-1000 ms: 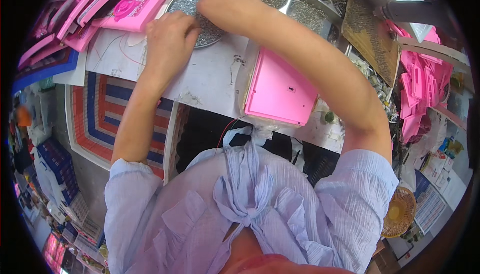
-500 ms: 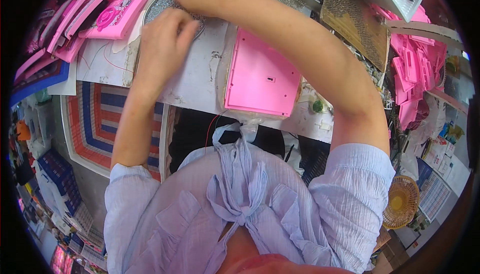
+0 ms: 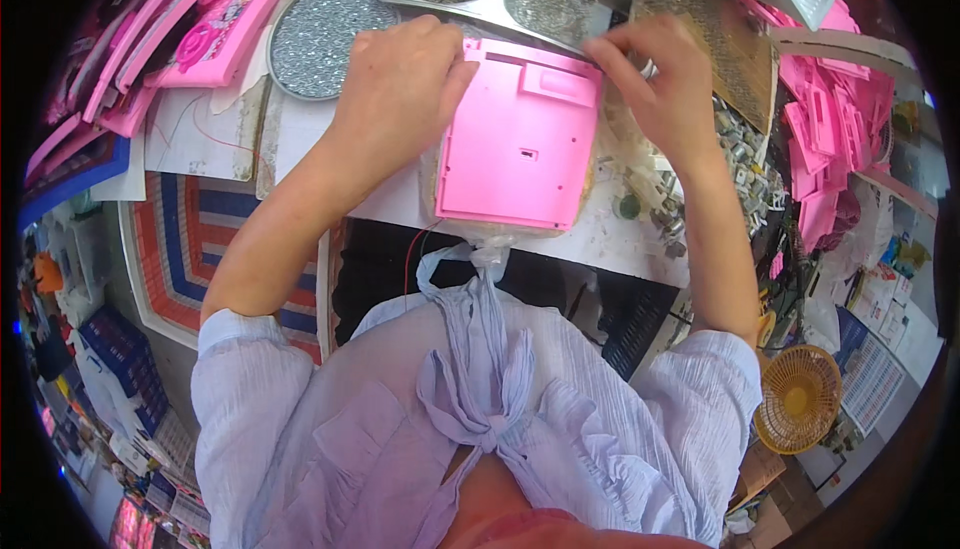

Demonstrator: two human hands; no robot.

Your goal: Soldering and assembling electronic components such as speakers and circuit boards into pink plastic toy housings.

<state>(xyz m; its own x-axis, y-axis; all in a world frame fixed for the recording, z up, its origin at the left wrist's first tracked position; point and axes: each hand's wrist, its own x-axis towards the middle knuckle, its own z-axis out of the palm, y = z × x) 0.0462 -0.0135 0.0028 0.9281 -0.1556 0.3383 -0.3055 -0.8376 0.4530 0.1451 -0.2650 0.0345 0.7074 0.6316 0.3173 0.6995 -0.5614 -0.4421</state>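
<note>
On the left of the bench (image 3: 398, 194), pink covers (image 3: 228, 39) leaned in a row, probably to save room. Next, a round dish (image 3: 316, 97) of metal bits (image 3: 328, 39) sat seemingly for easy reach. The left hand (image 3: 405, 89), fingers curled, was at the upper left corner of the pink panel (image 3: 505, 154), perhaps steadying it; its grip could not be told. The panel lay between the hands, before a steel tray (image 3: 497, 9), its compartments presumably separating small parts (image 3: 550, 4). Apart from the left, the right hand (image 3: 662, 84) curled by the upper right corner, perhaps pinching something too small to tell.
</note>
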